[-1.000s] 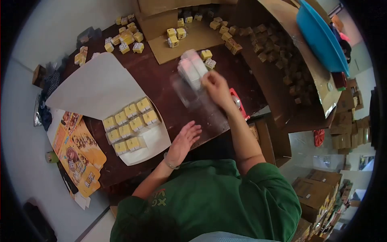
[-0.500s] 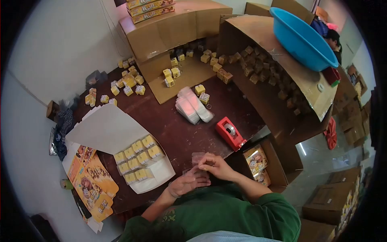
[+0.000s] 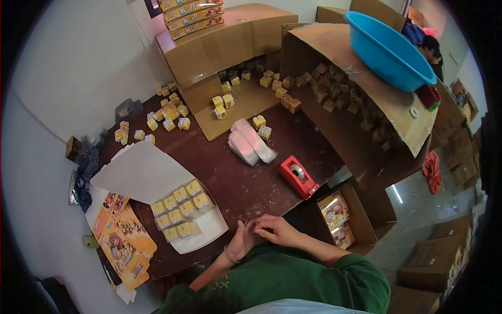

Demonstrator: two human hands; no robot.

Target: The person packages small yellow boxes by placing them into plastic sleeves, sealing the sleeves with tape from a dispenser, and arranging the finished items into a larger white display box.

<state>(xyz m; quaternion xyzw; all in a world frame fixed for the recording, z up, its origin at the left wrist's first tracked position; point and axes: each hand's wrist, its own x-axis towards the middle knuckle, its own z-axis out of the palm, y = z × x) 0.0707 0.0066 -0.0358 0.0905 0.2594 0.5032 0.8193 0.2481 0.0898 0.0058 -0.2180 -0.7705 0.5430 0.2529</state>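
Both hands meet at the table's front edge, close to the green shirt. My left hand (image 3: 241, 244) has its thumb raised and apart from the fingers, which run partly behind the other hand. Just to the right, my right hand (image 3: 278, 231) is closed, its fingers curled against the left fingertips; what they pinch is hidden. Left of the hands stands an open white box (image 3: 201, 236) with rows of small yellow-and-white cubes (image 3: 180, 195) in it. Ahead lies a stack of clear plastic sleeves (image 3: 246, 142). A red tape dispenser (image 3: 299, 178) sits to its right.
Loose cubes (image 3: 168, 112) lie at the back left. A cardboard bin (image 3: 334, 118) at the right holds many more, with a blue basin (image 3: 389, 52) on top. A carton (image 3: 361, 225) with printed boxes stands beside the table. Flattened printed packaging (image 3: 123, 240) lies at left.
My hands have drawn slightly down toward the body. The clear plastic sleeve that showed between them no longer stands out. My left hand has turned, with its thumb now up.
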